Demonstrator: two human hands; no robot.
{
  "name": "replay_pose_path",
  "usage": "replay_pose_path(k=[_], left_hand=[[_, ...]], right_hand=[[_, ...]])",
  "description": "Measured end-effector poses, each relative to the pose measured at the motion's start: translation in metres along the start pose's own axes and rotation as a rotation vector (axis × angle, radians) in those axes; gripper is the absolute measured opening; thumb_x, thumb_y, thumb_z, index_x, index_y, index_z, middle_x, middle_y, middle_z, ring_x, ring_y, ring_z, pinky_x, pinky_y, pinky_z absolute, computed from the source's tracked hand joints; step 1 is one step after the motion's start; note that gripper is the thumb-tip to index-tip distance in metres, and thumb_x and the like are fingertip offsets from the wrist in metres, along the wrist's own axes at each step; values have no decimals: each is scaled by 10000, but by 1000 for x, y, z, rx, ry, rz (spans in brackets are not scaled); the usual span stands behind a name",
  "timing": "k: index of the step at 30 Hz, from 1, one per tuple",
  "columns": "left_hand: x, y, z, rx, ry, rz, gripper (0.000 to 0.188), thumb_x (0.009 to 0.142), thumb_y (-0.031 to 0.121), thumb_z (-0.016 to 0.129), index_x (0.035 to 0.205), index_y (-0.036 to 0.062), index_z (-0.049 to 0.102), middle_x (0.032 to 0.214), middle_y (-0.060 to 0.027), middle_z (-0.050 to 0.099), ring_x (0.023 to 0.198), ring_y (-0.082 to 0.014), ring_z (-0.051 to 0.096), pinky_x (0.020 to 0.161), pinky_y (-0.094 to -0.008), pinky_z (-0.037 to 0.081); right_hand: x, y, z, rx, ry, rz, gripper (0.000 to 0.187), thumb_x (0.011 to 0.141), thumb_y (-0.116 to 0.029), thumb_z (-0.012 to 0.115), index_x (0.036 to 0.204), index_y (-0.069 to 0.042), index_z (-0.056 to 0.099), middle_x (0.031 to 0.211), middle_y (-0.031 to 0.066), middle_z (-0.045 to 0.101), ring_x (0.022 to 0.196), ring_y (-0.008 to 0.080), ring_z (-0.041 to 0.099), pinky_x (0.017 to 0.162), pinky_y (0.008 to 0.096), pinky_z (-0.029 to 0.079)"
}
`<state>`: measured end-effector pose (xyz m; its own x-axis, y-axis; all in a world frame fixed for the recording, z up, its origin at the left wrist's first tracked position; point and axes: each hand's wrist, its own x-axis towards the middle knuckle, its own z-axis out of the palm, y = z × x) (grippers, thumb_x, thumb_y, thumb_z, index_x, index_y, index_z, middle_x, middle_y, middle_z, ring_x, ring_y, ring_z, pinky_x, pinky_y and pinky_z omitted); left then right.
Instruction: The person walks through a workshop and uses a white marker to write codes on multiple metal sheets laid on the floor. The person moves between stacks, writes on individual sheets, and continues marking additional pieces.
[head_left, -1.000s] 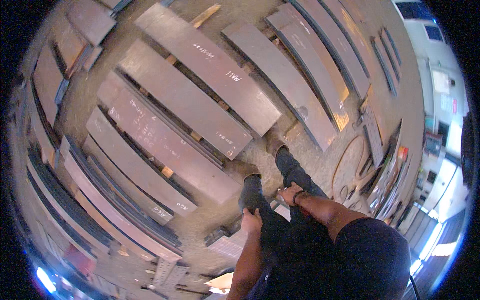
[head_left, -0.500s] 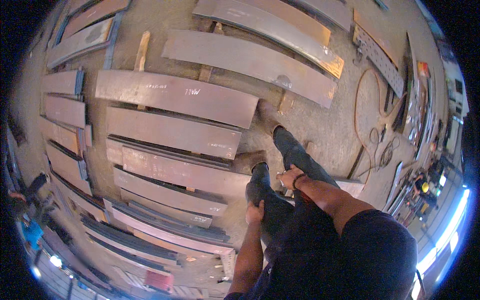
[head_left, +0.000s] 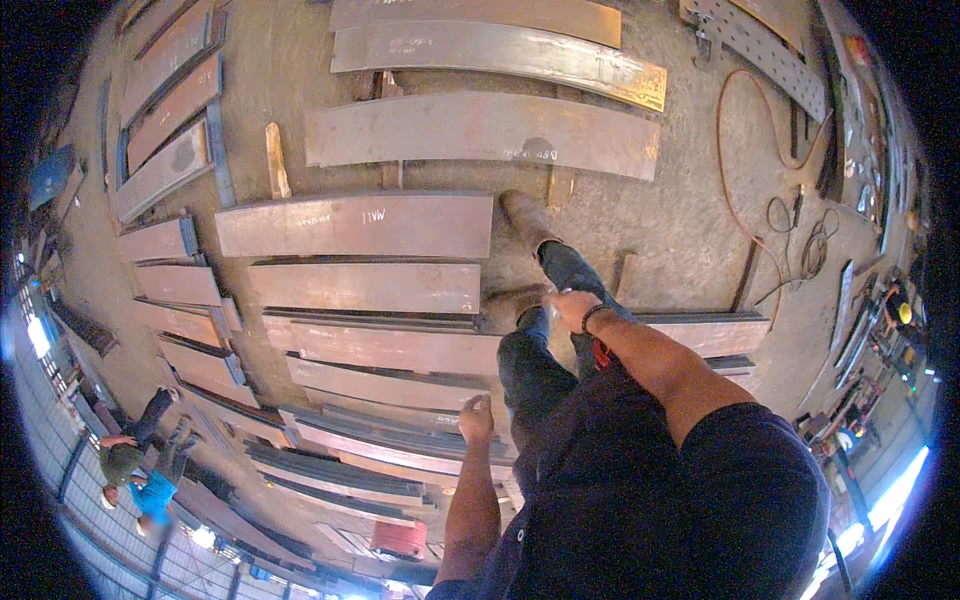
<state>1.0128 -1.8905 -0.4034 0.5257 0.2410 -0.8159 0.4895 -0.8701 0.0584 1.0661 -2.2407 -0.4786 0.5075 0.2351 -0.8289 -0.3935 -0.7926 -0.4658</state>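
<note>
My right hand [head_left: 575, 310], a dark band at its wrist, is in front of my right thigh. Its fingers are curled closed; a pale bit shows at the fingertips, too small to name. To the left of my left leg hangs my left hand [head_left: 477, 420], its fingers also curled in, and what they may hold is hidden. Neither hand touches a plate. Closest below the left hand are long flat steel plates [head_left: 390, 383], stacked in rows. Beyond my brown boot [head_left: 525, 218] lies a wide steel plate [head_left: 360, 226] with white handwritten marks.
More steel plates [head_left: 480, 130] lie ahead on supports. A wood block [head_left: 277, 165] sits between rows. On the right are a hose [head_left: 722, 150], coiled cable [head_left: 818, 250] and perforated plate [head_left: 765, 65]. Two people, one in a blue shirt [head_left: 153, 492], are at the far left. A red object [head_left: 398, 538] sits low.
My view has swung, shifting the plates and bringing the two people more fully into sight. My left hand has moved off my thigh, out to the left. The right hand remains before my leg.
</note>
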Motion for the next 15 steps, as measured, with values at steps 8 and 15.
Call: replay_pose_path(k=[8, 15], left_hand=[[-6, -3, -8, -20, 32, 118, 498, 854, 436, 655, 1071, -10, 708, 953, -259, 701, 912, -378, 687, 848, -439, 515], [-48, -77, -18, -149, 63, -18, 509, 860, 439, 652, 1080, -17, 704, 979, -262, 699, 971, -353, 676, 870, -424, 503]], right_hand=[[-59, 96, -17, 172, 386, 297, 509, 828, -119, 559, 1329, -182, 501, 1084, 245, 661, 1025, 425, 635, 871, 508, 519], [-145, 153, 25, 170, 433, 383, 403, 842, -175, 588, 1240, -112, 576, 1054, 231, 681, 1027, 406, 650, 867, 491, 537]])
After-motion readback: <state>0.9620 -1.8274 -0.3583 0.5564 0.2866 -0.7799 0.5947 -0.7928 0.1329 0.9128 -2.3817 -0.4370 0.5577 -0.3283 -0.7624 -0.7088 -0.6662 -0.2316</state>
